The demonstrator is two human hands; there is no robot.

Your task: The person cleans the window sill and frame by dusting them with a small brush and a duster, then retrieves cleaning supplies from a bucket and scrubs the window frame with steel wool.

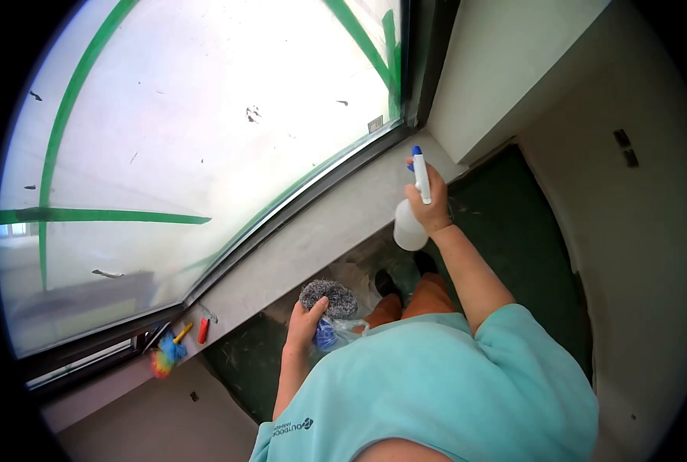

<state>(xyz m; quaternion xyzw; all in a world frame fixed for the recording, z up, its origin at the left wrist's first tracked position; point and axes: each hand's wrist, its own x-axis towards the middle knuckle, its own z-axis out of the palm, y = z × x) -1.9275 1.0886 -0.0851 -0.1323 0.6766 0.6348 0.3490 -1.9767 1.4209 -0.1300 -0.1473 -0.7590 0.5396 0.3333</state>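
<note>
Below the window, my left hand (307, 322) is closed on a grey, fuzzy scrubbing pad (335, 299). A clear plastic bag with something blue (325, 335) hangs just under that hand. My right hand (433, 204) grips a white spray bottle (410, 227) by its neck, with the blue and white spray head (419, 173) pointing toward the window side. The large window (166, 154) has green tape strips and dark smudges on its pane.
A grey sill (282, 258) runs diagonally under the black window frame (305, 196). On its left part lie a red-handled tool (204, 330) and a multicoloured duster (169, 353). Green covering (513, 231) lies on the floor. A wall (628, 254) stands at the right.
</note>
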